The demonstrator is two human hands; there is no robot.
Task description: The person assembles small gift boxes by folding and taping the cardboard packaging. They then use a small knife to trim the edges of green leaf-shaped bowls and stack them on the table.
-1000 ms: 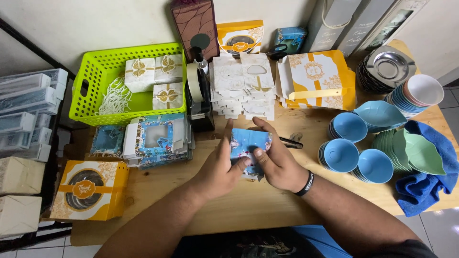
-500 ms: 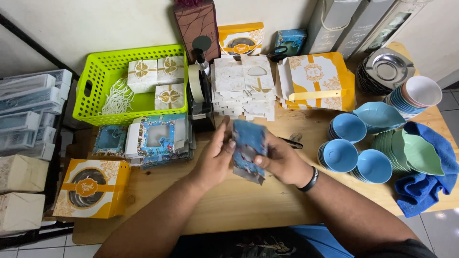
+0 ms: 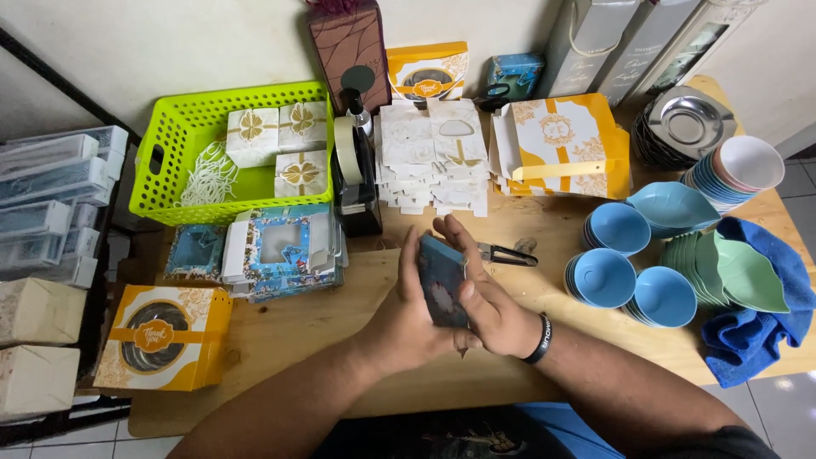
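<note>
A small blue patterned gift box (image 3: 442, 279) with a clear window is pressed between my two hands above the wooden table (image 3: 340, 314). My left hand (image 3: 399, 319) grips its left side with the thumb along the edge. My right hand (image 3: 489, 302), with a black wristband, holds the right side, fingers stretched up behind it. The box stands on edge, tilted toward me. A stack of flat blue box blanks (image 3: 285, 248) lies just left of my hands.
A lime-green basket (image 3: 178, 144) holds white-and-gold boxes and shredded paper. A tape dispenser (image 3: 357, 183), white flat blanks (image 3: 433, 161), orange boxes (image 3: 565, 144), small pliers (image 3: 506, 252), blue bowls (image 3: 616, 268), green leaf dishes (image 3: 739, 272), a blue cloth (image 3: 761, 340) and an orange windowed box (image 3: 161, 337) surround me.
The blue box has been turned from flat and face-up to standing on edge between my palms. Both hands have closed in around it and shifted slightly toward me.
</note>
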